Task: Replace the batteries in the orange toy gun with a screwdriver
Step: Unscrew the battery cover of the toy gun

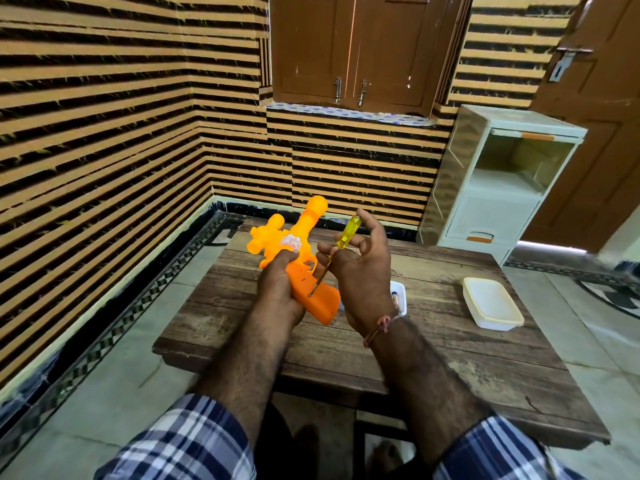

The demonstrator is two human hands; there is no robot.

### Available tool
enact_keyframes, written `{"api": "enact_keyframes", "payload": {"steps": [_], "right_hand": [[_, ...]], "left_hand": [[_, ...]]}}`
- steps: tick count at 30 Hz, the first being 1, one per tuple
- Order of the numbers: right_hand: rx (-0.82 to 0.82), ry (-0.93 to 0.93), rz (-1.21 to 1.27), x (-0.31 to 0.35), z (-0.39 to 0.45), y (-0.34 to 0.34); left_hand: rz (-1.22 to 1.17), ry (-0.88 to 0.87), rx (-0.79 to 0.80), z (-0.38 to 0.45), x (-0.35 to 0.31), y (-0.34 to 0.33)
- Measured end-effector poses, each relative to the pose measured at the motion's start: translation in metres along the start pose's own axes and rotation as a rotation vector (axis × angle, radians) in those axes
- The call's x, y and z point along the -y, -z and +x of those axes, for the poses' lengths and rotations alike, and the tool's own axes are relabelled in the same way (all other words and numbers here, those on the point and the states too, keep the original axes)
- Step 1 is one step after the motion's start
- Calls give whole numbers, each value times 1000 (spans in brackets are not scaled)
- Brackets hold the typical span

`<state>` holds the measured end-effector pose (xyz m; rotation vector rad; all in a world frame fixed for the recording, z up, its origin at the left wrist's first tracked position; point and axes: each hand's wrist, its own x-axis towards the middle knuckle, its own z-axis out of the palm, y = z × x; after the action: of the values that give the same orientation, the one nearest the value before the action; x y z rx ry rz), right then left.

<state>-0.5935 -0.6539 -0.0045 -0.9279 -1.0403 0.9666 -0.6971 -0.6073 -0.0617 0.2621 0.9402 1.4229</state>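
Observation:
My left hand (277, 285) grips the orange toy gun (299, 251) around its middle and holds it above the wooden table (381, 341), muzzle pointing away from me. My right hand (360, 271) pinches a screwdriver with a clear yellow handle (348, 233). Its metal shaft slants down and left, and the tip rests on the gun's grip at a small hole (311, 294). A small white tray (398, 294) lies on the table behind my right wrist with a battery-like thing inside, mostly hidden.
A white lidded plastic box (491, 308) sits on the table's right side. A pale plastic drawer cabinet (498, 181) stands behind the table at the right. Striped walls close in on the left and at the back.

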Motion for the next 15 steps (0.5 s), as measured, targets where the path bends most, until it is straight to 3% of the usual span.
{"api": "enact_keyframes", "payload": {"steps": [9,15], "right_hand": [[-242,-184,202,-13,17,26],[-549,-283,-547,-49,25,110]], "left_hand": [[8,4,28,-2,-1,1],[-6,-13,18,2,-9,12]]}}
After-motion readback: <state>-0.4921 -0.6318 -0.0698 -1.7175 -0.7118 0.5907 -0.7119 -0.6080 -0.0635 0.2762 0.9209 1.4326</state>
